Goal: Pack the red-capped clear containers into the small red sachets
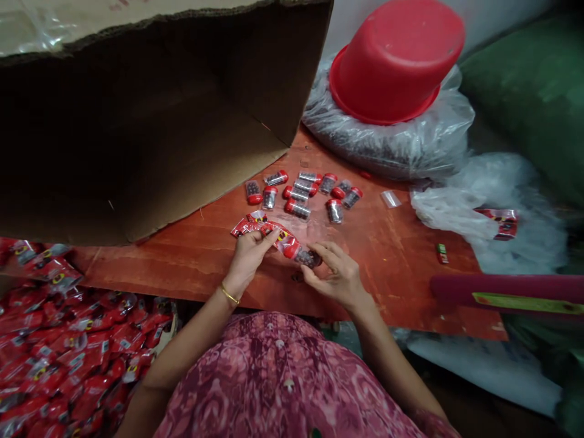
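Note:
My left hand (249, 252) pinches a bunch of red printed plastic sleeves (246, 225). From it, one sleeve stretches rightward over the red cap of a small clear jar (306, 256) filled with dark beads. Fingers and thumb of my right hand (335, 274) close around that jar's other end. The jar lies tilted, cap toward my left hand. Just beyond my hands, several similar red-capped jars (298, 209) lie or stand on the reddish wooden table (387, 255). How far the sleeve reaches along the held jar is hard to make out.
A big open cardboard box (219, 164) rests at the upper left. Red-wrapped packs (91, 353) fill a space below left. An upturned red tub (396, 61) sits on a clear plastic bag (387, 143) at the back. A dark pink pole (502, 292) crosses the right edge.

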`<state>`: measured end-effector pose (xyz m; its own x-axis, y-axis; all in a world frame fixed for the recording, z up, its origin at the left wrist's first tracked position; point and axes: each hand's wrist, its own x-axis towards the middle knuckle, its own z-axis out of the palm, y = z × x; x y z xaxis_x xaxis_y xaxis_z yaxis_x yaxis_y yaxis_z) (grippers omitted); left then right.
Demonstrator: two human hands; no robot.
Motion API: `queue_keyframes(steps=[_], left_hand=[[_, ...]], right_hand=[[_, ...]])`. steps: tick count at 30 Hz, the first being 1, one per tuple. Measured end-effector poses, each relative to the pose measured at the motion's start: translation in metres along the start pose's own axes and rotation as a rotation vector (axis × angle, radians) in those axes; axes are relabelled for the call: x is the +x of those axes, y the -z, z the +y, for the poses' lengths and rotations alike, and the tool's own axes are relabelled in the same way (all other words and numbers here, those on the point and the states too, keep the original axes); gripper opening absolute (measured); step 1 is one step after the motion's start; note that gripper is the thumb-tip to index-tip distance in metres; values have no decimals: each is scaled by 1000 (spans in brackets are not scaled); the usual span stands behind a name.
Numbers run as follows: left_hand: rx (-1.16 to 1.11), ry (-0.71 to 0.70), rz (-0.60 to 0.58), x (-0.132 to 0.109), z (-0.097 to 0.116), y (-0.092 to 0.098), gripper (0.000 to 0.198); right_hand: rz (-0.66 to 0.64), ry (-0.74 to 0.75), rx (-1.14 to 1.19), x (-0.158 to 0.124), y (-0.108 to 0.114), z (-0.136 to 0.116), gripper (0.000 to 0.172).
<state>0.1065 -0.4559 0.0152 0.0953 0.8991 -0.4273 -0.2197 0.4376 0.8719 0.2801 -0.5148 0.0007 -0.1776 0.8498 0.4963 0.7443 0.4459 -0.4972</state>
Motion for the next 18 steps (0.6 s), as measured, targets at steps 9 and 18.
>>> queue_keyframes(steps=[9, 18], left_hand=[[-173, 109, -65, -7, -7, -12, 42], [-270, 49, 15, -11, -22, -19, 39]], right_hand=[[125, -46, 0, 1, -14, -6, 32], [191, -86, -40, 1, -23, -13, 31]])
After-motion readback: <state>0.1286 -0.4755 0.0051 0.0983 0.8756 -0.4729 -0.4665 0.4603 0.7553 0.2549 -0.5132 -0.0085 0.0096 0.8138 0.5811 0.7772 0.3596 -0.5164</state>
